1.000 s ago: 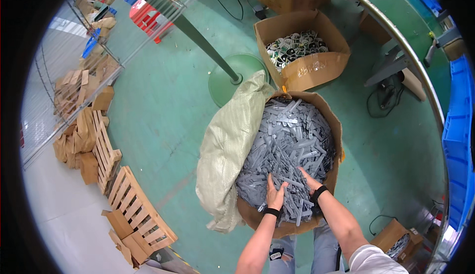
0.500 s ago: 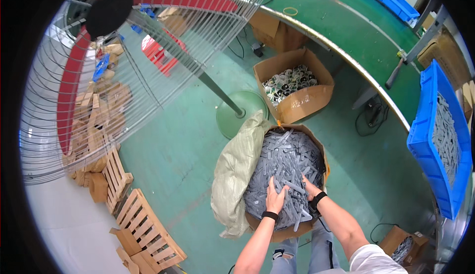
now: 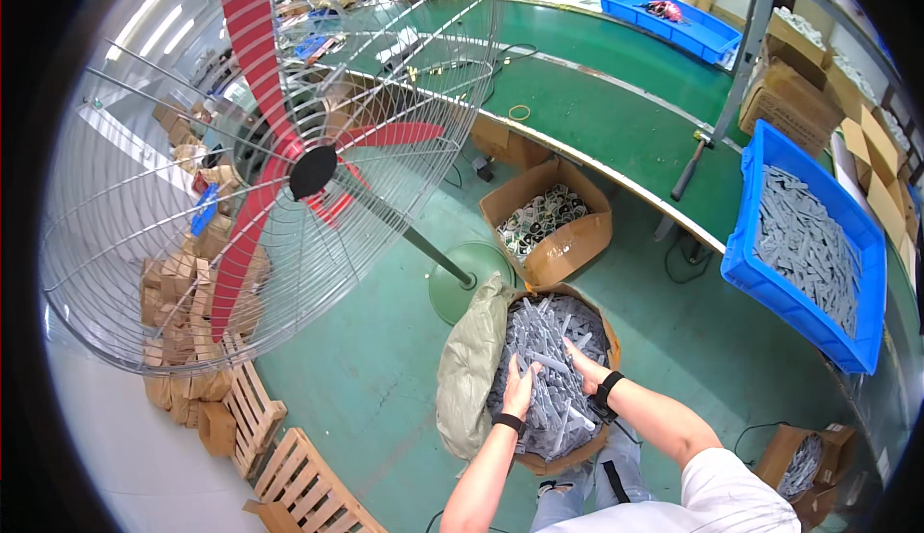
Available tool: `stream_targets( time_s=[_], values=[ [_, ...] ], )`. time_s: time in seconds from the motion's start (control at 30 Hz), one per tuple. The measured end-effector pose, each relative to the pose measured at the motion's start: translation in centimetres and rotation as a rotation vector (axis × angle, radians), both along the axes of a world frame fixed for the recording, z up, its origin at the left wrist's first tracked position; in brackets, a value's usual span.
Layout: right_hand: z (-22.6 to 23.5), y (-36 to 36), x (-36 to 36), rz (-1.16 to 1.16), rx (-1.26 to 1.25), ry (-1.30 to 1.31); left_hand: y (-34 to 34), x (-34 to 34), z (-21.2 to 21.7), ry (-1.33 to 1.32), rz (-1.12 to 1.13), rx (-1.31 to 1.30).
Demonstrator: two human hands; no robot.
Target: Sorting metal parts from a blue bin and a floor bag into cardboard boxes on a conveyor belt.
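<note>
A large open carton (image 3: 612, 341) full of flat grey plastic strips (image 3: 551, 317) stands on the floor in front of my legs. Both arms reach down over it, a black band on each wrist. My left hand (image 3: 520, 391), fingers pointing away from me, curves against the left of a heap of strips. From the other side my right hand (image 3: 585, 369) presses in, so the heap is held between the palms. Some fingertips are hidden among the strips. A pale green woven sack (image 3: 469, 379) drapes over the carton's left side.
A big fan (image 3: 313, 172) on a round base stands ahead left. Behind the carton sits a box (image 3: 568, 254) of small round parts. A green workbench (image 3: 616, 134) runs along the right, bearing a blue bin (image 3: 736, 268) of similar strips and a hammer (image 3: 690, 165). Wooden pallets (image 3: 308, 485) lie left.
My view has tilted up, showing more of the bench and the blue bin. The heap of strips stays between my hands, which have shifted only slightly.
</note>
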State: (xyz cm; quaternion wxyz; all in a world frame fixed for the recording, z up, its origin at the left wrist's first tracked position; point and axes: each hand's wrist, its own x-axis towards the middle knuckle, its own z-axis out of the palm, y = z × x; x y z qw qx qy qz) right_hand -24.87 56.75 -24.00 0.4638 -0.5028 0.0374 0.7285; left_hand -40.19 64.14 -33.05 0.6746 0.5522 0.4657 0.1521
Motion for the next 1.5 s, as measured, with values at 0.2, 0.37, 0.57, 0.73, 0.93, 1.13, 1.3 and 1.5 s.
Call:
stream_targets(
  time_s=[0.2, 0.37, 0.57, 0.73, 0.93, 1.13, 1.3, 1.5],
  values=[
    [5.9, 0.1, -0.1, -0.022, -0.006, -0.031, 1.3, 1.0, 6.4, -0.109, -0.020, -0.143],
    [10.0, 0.1, -0.3, -0.017, 0.003, -0.045, 1.0, 1.4, 11.7, -0.193, 0.007, -0.252],
    [8.8, 0.2, 0.2, -0.058, 0.125, 0.086, 0.9, 1.8, 13.9, -0.218, -0.001, -0.206],
    [10.7, 0.0, -0.7, -0.043, 0.209, 0.095, 1.1, 1.2, 12.4, -0.197, -0.002, -0.106],
    [9.8, -1.0, -0.4, -0.072, 0.195, 0.169, -0.8, 1.5, 15.8, -0.186, -0.024, -0.139],
    [11.5, -1.4, -0.8, -0.039, 0.225, 0.137, -1.4, 1.1, 17.1, -0.165, -0.023, -0.115],
    [13.6, -2.6, 0.3, -0.037, 0.242, 0.122, -2.2, 2.4, 17.9, -0.200, -0.026, -0.135],
    [16.6, -5.7, 4.1, -0.126, 0.236, 0.098, -4.3, 7.0, 19.6, -0.273, -0.066, -0.162]
  ],
)
